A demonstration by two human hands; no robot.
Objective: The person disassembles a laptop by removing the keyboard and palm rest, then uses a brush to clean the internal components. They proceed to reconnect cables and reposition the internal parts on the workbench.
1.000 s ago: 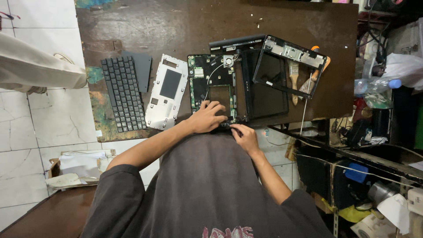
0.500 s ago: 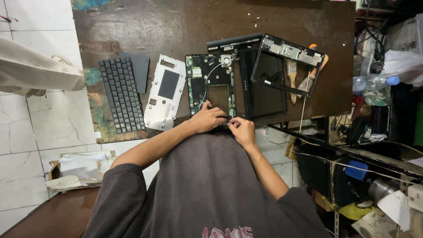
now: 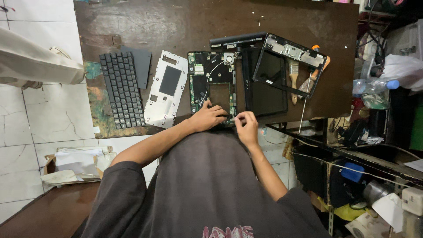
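Left hand: the left hand [image 3: 210,117] reaches forward from a bent arm and lies on the near edge of the green circuit board [image 3: 212,83]. Its fingers are curled down on the board. It is too small to tell if they hold anything.
Right hand: the right hand [image 3: 246,127] is just beside the left one, at the near right corner of the board. Its fingers are pinched close together. What they pinch is too small to see.
Circuit board: it lies flat on the dark worktop [image 3: 176,26], in the middle, right in front of the person.
Left of the board: a silver cover plate [image 3: 165,88], then a black keyboard [image 3: 122,90], both flat on the worktop.
Right of the board: a black screen panel [image 3: 264,94] with a black frame [image 3: 288,66] tilted over it.
Brush: a small paint brush [image 3: 294,79] lies under the frame.
Box: a cardboard box [image 3: 75,165] on the floor to the left holds white papers.
Another person: a pale sleeve [image 3: 37,61] shows at the left edge.
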